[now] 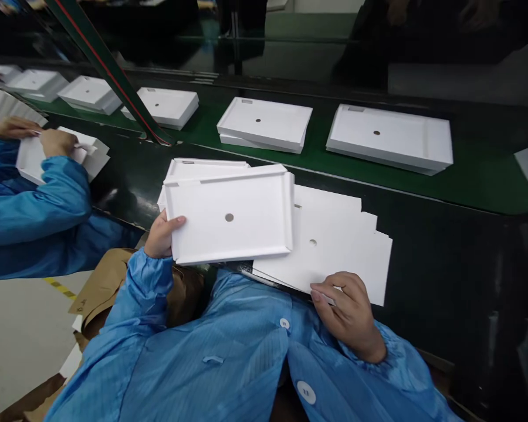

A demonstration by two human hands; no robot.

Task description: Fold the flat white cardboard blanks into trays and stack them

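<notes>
My left hand (161, 235) grips the left end of a shallow white cardboard tray (255, 220), thumb on its inner face. The tray has folded-up edges and a small round hole near the middle. Partly hidden behind it lies another white folded tray (202, 169). To the right, several flat white cardboard sheets (343, 240) lie loosely stacked, partly under the tray. At the sheets' front edge my right hand (349, 316) is closed, thumb and forefinger pinching the edge of a cardboard sheet.
Beyond the black worktop (444, 258), a green conveyor belt (319, 140) carries several white trays in stacks, including one stack (391, 138) at right. A slanted dark post (110, 70) stands at left. A co-worker's hands (57, 140) handle white cardboard. A brown carton (101, 287) sits below.
</notes>
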